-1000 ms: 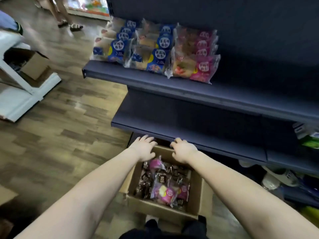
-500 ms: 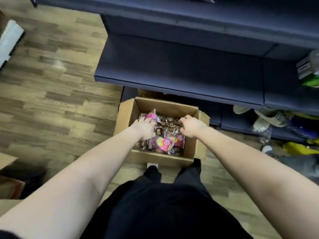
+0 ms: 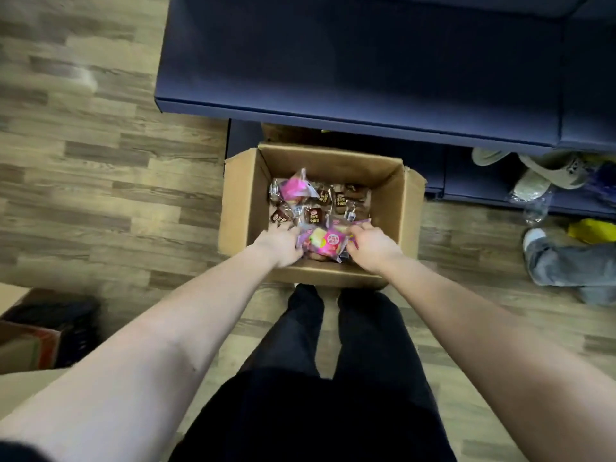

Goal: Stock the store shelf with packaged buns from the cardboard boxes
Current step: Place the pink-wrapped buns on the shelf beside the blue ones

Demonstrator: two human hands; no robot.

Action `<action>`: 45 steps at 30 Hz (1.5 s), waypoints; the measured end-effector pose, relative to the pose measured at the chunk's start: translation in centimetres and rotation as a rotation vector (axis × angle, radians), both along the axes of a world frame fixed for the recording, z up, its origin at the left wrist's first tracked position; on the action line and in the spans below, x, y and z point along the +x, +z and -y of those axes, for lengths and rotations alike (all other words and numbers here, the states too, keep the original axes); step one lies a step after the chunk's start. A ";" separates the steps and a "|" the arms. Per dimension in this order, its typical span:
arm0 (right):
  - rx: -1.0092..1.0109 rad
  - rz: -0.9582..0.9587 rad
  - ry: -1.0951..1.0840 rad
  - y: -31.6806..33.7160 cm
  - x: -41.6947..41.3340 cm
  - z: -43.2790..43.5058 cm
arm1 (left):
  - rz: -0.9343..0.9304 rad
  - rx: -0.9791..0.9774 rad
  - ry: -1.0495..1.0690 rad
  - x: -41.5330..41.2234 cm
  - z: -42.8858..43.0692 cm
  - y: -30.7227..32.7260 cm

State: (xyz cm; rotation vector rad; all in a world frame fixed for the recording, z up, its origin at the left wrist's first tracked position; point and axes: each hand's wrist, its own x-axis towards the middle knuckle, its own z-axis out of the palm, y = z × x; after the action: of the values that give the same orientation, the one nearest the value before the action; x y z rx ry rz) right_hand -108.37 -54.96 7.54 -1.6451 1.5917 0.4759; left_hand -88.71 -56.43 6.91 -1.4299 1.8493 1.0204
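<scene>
Where the person stands over the open cardboard box on the floor, the left hand and right hand are closed on opposite ends of a pink bun pack at the box's near side. The pack is judged light, soft and crushable, and its film slick. The end seals are the sound hold, not the bun. Brown bun packs and a second pink pack lie loose farther in. The wood-look floor appears level. Just beyond the box runs the dark blue shelf, with slippers lower at the far right.
</scene>
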 end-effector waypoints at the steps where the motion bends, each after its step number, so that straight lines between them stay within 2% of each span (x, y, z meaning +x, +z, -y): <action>1: 0.018 0.002 0.011 -1.3 0.1 -0.3 | 0.001 0.014 0.021 -0.1 -0.2 -1.3; 4: 0.040 -0.012 0.036 -6.0 -0.2 -0.4 | 0.028 0.025 0.038 -0.5 -0.5 -6.1; 12: 0.136 0.054 -0.115 -16.8 -0.7 1.3 | -0.009 0.087 0.183 -2.0 -0.8 -16.1; 22: 0.178 0.024 -0.153 -24.5 -4.3 4.6 | -0.016 0.109 0.201 -3.9 1.2 -21.9; 25: 0.201 -0.056 -0.037 -27.4 -4.7 5.1 | -0.010 0.065 0.107 -5.5 2.0 -24.1; 31: 0.283 -0.244 0.244 -32.5 -3.9 4.1 | -0.021 0.064 -0.218 -8.5 1.5 -28.6; 35: 0.259 -0.355 0.366 -34.3 -4.2 4.0 | 0.057 0.028 -0.334 -9.2 0.8 -30.6; 37: 0.234 -0.377 0.334 -34.8 -4.4 4.2 | 0.111 0.006 -0.363 -9.4 0.8 -31.5; 41: 0.348 -0.330 0.159 -35.0 -4.1 3.7 | 0.236 -0.064 -0.343 -10.2 1.9 -31.5; 45: 0.336 -0.297 -0.121 -33.1 -3.6 2.9 | 0.275 -0.076 -0.335 -10.4 1.9 -29.7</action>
State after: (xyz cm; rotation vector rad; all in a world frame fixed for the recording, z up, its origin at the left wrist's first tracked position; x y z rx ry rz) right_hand -112.00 -57.88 -25.56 -1.2612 1.7012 0.9036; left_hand -99.12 -58.36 -22.77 -1.1803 1.8541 0.5657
